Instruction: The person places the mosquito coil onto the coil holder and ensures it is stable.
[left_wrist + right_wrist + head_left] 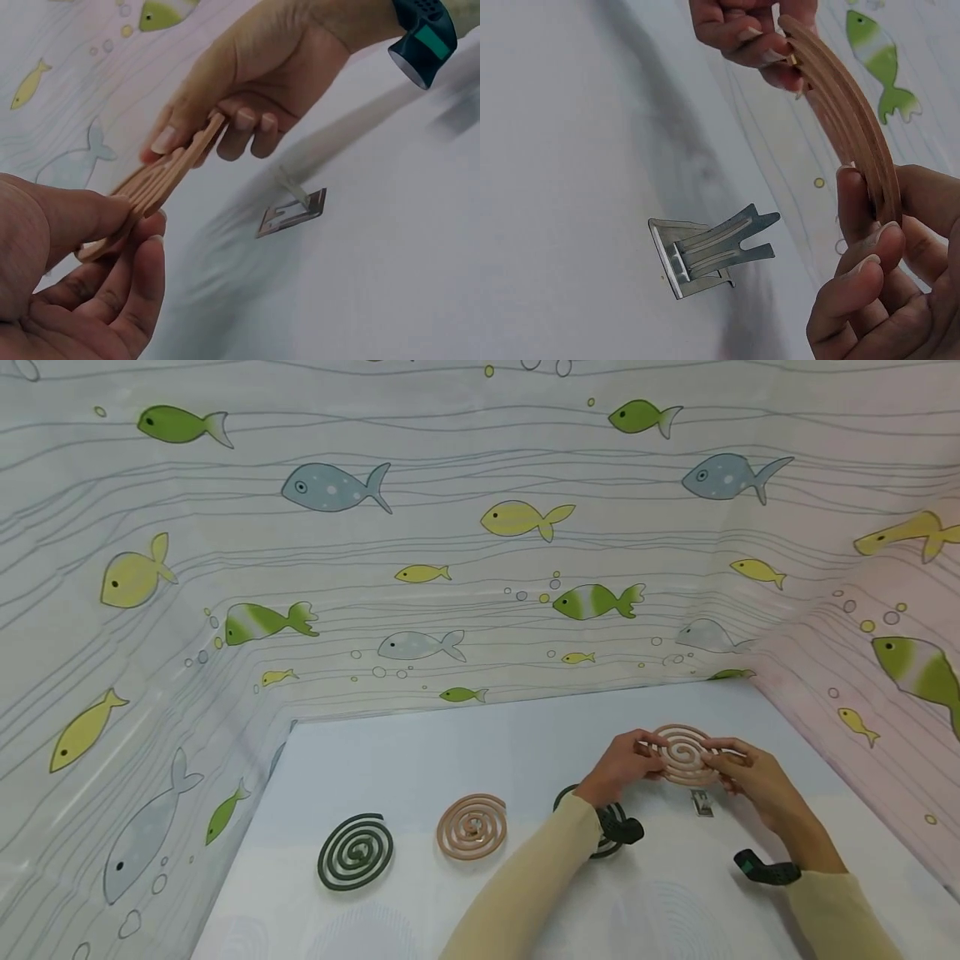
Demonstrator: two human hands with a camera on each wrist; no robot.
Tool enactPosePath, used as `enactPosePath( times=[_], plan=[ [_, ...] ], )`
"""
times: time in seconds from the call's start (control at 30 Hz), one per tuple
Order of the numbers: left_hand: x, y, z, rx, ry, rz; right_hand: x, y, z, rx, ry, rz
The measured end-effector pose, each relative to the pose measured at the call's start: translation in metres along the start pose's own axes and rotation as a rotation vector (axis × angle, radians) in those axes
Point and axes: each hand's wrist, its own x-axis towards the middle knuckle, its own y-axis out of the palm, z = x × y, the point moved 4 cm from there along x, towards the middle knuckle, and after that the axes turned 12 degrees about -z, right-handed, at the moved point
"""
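A tan mosquito coil is held up at the right of the white table, tilted toward the head camera. Its left edge is pinched by my left hand, thumb on one face and fingers on the other. On the opposite edge my right hand pinches the coil the same way. Seen edge-on in the right wrist view, the coil spans between both hands. Below it on the table stands a small metal coil stand, its forked tongue bent upward and apart from the coil.
Left along the table are a dark green coil, a tan coil and another dark green coil, partly hidden by my left wrist. Stands show at the tan coil's centre. A fish-patterned wall covering rises behind the table and at both sides.
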Motion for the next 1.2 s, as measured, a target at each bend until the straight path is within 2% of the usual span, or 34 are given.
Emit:
enactPosePath(
  times=[0.4, 0.63, 1.2],
  plan=[
    [-0.009, 0.004, -0.005, 0.043, 0.077, 0.015, -0.010, -0.002, 0.002, -0.046, -0.045, -0.003],
    [-0.013, 0.008, -0.004, 0.081, 0.072, -0.012, -0.017, -0.004, -0.001, -0.035, -0.037, -0.002],
    [-0.025, 0.018, 0.000, 0.121, 0.086, -0.017, -0.030, -0.010, -0.014, 0.001, -0.011, 0.011]
  ],
)
